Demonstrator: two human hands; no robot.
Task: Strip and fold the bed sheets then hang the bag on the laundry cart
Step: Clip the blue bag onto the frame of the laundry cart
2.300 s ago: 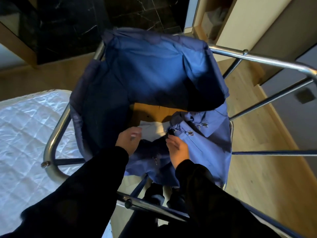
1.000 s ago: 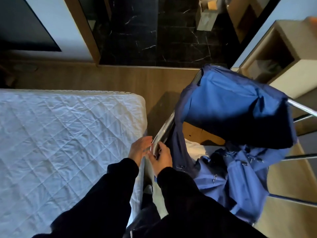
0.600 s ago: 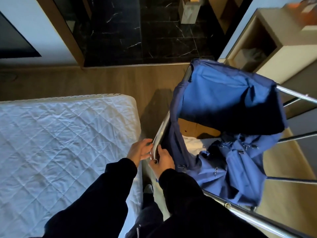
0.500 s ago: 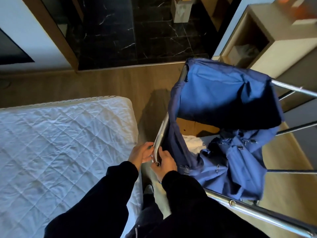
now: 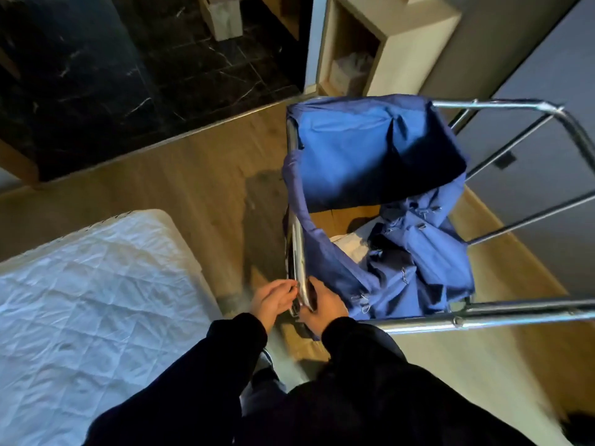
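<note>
Wood-plank floor (image 5: 193, 175) throughout, black veined marble tiling (image 5: 96, 75) far left, beige cabinet with an open niche (image 5: 415, 43) far centre. White quilted mattress (image 5: 96, 300) sits near left, bare. Chrome tubular laundry cart (image 5: 483, 317) stands right of it, with a strip of floor between. Blue fabric laundry bag (image 5: 363, 149) is only partly hung: far edge is draped over the cart's far rail, one side runs along the left side rail (image 5: 297, 246), and the near and right portions are slumped down inside the frame, well below the near rail. Small metal clips (image 5: 363, 299) show along the sagging hem. White folded linen (image 5: 351, 249) lies inside the cart, mostly covered by the slumped fabric. Both hands are at the near end of the left side rail. Left hand (image 5: 272, 302) is on the rail's outer side, fingers curled against the tube. Right hand (image 5: 322, 309) is on the inner side, fingers wrapped at the tube right where the bag's edge ends; can't tell if it also pinches fabric, too blurred. Black sleeves (image 5: 193, 381) cover both arms.
</note>
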